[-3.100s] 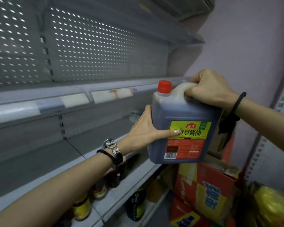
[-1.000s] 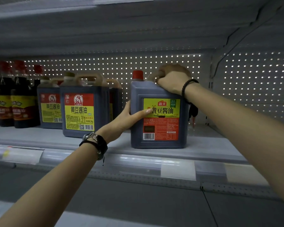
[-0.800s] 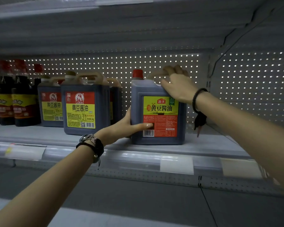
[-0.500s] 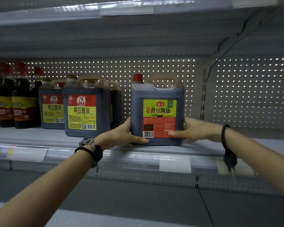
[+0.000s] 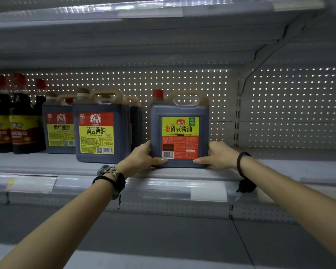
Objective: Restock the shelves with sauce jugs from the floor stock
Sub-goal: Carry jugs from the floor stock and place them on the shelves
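Observation:
A dark sauce jug (image 5: 179, 133) with a red cap and a yellow-green and red label stands upright on the grey shelf (image 5: 279, 167), its label facing me. My left hand (image 5: 142, 158) grips its lower left corner, thumb across the front and fingers round the side. My right hand (image 5: 219, 156) grips the lower right corner in the same way. The jug's handle on top is free.
To the left stand other sauce jugs (image 5: 101, 133) with red and yellow labels, and beyond them dark bottles (image 5: 17, 123) with red caps. The shelf to the right of my jug is bare up to the perforated back panel (image 5: 289, 109). Another shelf (image 5: 144, 12) hangs above.
The jug went from mid-air onto the shelf. My right hand let go of the top handle and came down to the lower right corner. My left hand slid slightly lower.

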A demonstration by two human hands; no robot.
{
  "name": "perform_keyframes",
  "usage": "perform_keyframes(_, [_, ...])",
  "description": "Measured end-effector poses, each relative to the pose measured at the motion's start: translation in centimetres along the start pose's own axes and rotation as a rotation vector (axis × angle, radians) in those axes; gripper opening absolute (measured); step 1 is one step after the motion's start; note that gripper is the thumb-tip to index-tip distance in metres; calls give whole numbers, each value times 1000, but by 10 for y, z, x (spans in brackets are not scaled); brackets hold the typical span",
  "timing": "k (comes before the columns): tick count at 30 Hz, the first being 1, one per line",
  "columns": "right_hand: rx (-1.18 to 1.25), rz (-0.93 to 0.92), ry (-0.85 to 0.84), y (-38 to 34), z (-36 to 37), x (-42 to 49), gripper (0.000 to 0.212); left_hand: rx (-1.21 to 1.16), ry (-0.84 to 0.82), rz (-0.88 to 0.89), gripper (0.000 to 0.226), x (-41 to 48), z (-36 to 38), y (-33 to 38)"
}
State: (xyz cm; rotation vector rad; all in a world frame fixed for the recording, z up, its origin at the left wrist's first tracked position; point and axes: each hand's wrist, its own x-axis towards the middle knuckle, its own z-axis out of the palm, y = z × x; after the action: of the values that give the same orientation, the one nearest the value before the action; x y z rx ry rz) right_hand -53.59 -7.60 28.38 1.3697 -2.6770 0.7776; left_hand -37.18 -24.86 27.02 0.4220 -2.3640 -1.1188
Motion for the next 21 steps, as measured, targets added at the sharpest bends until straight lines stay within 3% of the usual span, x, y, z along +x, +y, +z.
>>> perform_keyframes(8, [32, 45, -24, -7, 2, 0, 60, 185, 122, -32, 63, -5, 9, -2])
perform_keyframes(12, [133, 21, 0, -8, -2, -28, 57, 370, 350, 148, 84, -29, 41, 13])
perform_keyframes(14, [130, 6, 97, -10, -7, -45, 48, 388, 448, 326, 78, -51, 68, 30])
perform_keyframes(16, [114, -27, 188, -12, -16, -68, 25, 307, 457, 538, 62, -71, 97, 51])
perform_keyframes(17, [100, -32, 238, -12, -21, -82, 14, 257, 417, 629, 52, -79, 111, 61])
perform_keyframes(21, [9, 46, 487, 7, -36, -152, 14, 28, 116, 765, 11, -113, 162, 93])
